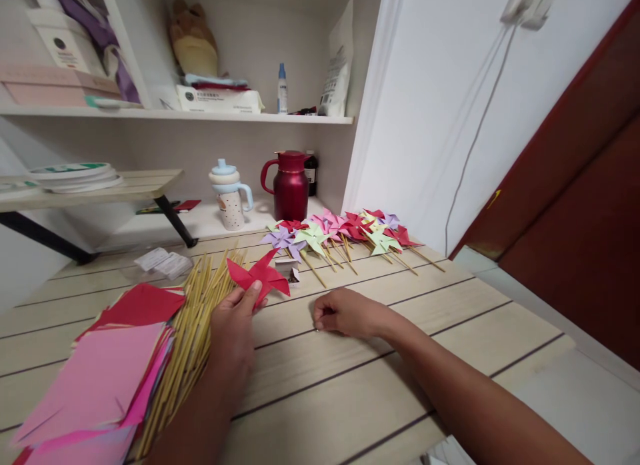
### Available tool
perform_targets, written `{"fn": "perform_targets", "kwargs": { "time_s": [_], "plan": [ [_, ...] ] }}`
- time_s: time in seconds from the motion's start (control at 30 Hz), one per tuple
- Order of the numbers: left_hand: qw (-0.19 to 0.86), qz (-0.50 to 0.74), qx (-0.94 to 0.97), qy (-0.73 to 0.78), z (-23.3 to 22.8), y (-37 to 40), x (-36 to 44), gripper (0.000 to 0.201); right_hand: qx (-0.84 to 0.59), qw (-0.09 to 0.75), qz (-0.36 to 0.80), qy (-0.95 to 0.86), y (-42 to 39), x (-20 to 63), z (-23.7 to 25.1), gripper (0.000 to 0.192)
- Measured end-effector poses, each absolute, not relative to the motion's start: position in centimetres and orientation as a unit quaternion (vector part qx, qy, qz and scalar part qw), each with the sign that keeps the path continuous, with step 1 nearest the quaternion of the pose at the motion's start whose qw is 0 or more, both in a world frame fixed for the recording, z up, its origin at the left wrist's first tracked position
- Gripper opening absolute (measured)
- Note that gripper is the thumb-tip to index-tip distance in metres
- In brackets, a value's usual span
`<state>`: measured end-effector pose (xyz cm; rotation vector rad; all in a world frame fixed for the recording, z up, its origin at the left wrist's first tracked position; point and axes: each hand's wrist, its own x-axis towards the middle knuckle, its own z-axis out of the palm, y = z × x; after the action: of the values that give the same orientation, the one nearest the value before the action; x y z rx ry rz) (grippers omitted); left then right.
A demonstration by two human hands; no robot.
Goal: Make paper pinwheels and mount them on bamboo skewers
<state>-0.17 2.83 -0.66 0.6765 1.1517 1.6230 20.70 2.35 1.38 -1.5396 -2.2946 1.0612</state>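
My left hand pinches a red paper pinwheel between thumb and fingers, its folded blades facing up. To the right, my right hand is closed just above the table, fingertips pressed together. A tiny pale speck shows at those fingertips, too small to name. Beside my left forearm lies a bundle of thin wooden sticks. Left of the sticks is a stack of pink and red paper sheets. Behind the held pinwheel stands a small open box, its contents unclear.
Finished pinwheels on sticks lie in a cluster at the back of the slatted table. Behind them stand a red jug and a dotted cup. A small raised stand is at left, near a clear plastic bag.
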Motion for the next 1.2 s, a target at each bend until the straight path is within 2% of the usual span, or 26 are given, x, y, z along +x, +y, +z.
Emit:
{"fn": "perform_targets", "kwargs": {
  "time_s": [0.27,0.47,0.57,0.63,0.83,1.0,1.2],
  "plan": [
    [0.500,0.668,0.283,0.473,-0.5,2.7,0.2,0.016,-0.535,0.038,0.244,-0.808,2.4,20.5,2.5,0.009],
    [0.488,0.668,0.284,0.485,-0.7,2.8,-0.2,0.019,-0.542,0.069,0.235,-0.804,2.6,20.9,2.0,0.007],
    [0.479,0.669,0.284,0.491,-0.8,2.9,-0.2,0.020,-0.534,0.118,0.244,-0.801,2.5,21.2,1.6,0.003],
    [0.478,0.672,0.284,0.490,-0.9,3.0,-0.2,0.021,-0.514,0.144,0.262,-0.804,2.4,21.3,1.3,0.008],
    [0.475,0.678,0.294,0.478,-1.1,3.0,-0.4,0.021,-0.408,0.228,0.377,-0.800,1.8,21.0,0.7,0.016],
    [0.478,0.680,0.289,0.475,-1.2,3.0,-0.5,0.021,-0.398,0.241,0.421,-0.778,1.6,20.2,0.2,0.014],
    [0.488,0.678,0.280,0.473,-0.8,2.8,-0.3,0.021,-0.409,0.248,0.403,-0.780,1.9,20.1,-0.1,0.020]
  ]
}}
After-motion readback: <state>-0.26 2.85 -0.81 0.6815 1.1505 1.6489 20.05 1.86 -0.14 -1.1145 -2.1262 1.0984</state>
